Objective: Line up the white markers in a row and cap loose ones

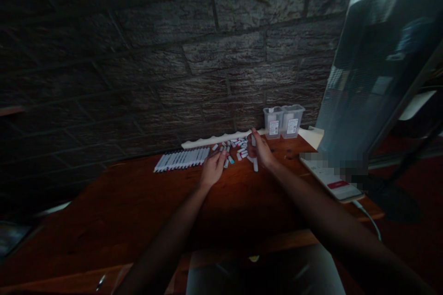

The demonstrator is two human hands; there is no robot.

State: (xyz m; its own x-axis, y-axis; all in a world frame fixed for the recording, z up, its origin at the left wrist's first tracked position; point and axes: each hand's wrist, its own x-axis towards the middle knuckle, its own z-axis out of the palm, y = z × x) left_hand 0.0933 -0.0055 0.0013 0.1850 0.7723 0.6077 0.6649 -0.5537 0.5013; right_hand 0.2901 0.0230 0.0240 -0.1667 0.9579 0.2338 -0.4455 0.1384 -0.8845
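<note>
My left hand (212,168) reaches in from the left, its fingers stretched out onto the scattered caps. Short white marker caps (241,153) with coloured ends, red and teal among them, lie loose between my hands. On the right, my right hand (262,150) stands on edge with the thumb up and the fingers curled. A pale piece that looks like a cap shows between its thumb and fingers. Just below it a white cap (255,165) stands apart. Left of my left hand, several white markers (182,160) lie side by side in a slanted row.
Two clear plastic bins (290,124) with labels stand at the back against the stone wall (224,64). A pale wavy-edged strip (221,138) lies along the wall. A tablet-like device (332,182) with a white cable rests on the wooden table (138,212) at right.
</note>
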